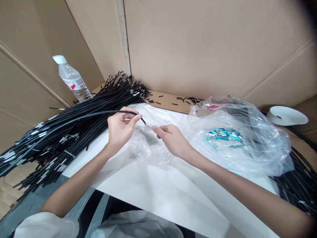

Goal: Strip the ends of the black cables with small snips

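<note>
My left hand (123,125) pinches a black cable (99,112) close to its end, between thumb and fingers. The cable arcs away to the left over a big bundle of similar cables. Thin bare wires stick out of its tip, and the fingertips of my right hand (170,137) are closed at them. Whether the right fingers also hold some small part is hidden. Under both hands lies a clear plastic bag (164,155) with a mass of small grey pieces (150,138) in it, too fine to make out.
A thick bundle of black cables (81,119) fills the left side, with a water bottle (74,81) behind it. At right are a clear bag with teal pieces (225,135), a white bowl (287,115) and more black cables (294,185). Cardboard walls (210,46) enclose the back.
</note>
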The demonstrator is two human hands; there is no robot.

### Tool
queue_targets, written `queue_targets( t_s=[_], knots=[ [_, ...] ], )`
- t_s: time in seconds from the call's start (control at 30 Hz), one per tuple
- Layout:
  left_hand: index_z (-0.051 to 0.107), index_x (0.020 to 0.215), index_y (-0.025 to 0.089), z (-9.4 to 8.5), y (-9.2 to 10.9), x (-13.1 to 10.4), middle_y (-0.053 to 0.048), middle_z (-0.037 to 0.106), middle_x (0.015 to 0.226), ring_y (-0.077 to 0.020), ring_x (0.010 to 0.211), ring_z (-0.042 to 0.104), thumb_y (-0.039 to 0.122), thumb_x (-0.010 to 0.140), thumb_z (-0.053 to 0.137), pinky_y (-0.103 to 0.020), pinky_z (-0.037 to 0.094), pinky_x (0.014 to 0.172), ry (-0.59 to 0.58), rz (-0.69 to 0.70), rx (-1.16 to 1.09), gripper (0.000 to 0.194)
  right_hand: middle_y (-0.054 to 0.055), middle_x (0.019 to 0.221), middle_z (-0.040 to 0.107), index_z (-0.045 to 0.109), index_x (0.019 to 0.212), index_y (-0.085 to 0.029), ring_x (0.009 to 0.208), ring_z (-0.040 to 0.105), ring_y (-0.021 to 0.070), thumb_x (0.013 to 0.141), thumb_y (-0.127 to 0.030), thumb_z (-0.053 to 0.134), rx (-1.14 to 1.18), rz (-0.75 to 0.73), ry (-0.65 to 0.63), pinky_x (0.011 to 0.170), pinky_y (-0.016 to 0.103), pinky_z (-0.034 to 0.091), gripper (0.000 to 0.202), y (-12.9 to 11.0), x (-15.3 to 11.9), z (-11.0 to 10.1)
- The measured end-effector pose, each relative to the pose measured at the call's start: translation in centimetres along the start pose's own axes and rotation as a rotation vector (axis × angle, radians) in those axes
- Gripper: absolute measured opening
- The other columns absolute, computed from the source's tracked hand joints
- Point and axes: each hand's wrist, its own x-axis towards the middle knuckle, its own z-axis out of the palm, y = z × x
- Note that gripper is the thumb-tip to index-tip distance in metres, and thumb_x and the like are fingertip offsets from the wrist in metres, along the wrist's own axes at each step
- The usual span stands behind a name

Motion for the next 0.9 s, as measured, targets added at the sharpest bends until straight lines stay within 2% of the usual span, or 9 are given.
queue_targets(
  t_s=[0.23,0.6,0.73,0.9],
  knots=[
    [0.077,0.075,0.019,-0.1,0.4,0.0,-0.002,0.071,0.089,-0.0118,0.072,0.069,0.029,0.08,0.082,-0.016,0.057,0.062,0.008,-0.034,-0.035,0.013,-0.006,0.055,0.031,0.038,0.059,-0.021,0.052,0.028,0.01,0.095,-0.049,0.049,-0.057,-0.008,-0.017,0.054,0.032,0.022,0.047,0.2,0.2,-0.4],
    [0.073,0.075,0.019,-0.1,0.4,-0.1,-0.003,0.071,0.085,-0.0159,0.072,0.072,0.031,0.08,0.082,-0.019,0.058,0.058,0.003,-0.029,-0.019,0.015,-0.006,0.052,0.033,0.046,0.057,-0.019,0.049,0.028,0.0087,0.095,-0.048,0.051,0.097,0.046,-0.047,0.052,0.031,0.021,0.048,-0.5,1.0,0.2],
    [0.073,0.076,0.02,-0.3,0.3,-0.1,-0.003,0.071,0.085,-0.0164,0.072,0.072,0.033,0.081,0.081,-0.02,0.058,0.058,0.003,-0.021,-0.008,0.016,-0.006,0.049,0.033,0.046,0.055,-0.019,0.047,0.027,0.0078,0.095,-0.044,0.053,0.104,0.059,-0.052,0.051,0.031,0.02,0.047,-0.6,0.9,-0.3],
    [0.073,0.076,0.02,-0.4,0.1,-0.1,-0.003,0.071,0.086,-0.0154,0.073,0.07,0.033,0.082,0.08,-0.02,0.058,0.058,-0.004,-0.004,0.01,0.016,-0.007,0.044,0.029,0.048,0.056,-0.019,0.043,0.024,0.0073,0.094,-0.047,0.054,0.128,0.101,-0.066,0.05,0.031,0.018,0.048,-0.5,0.4,-1.2]
  ],
)
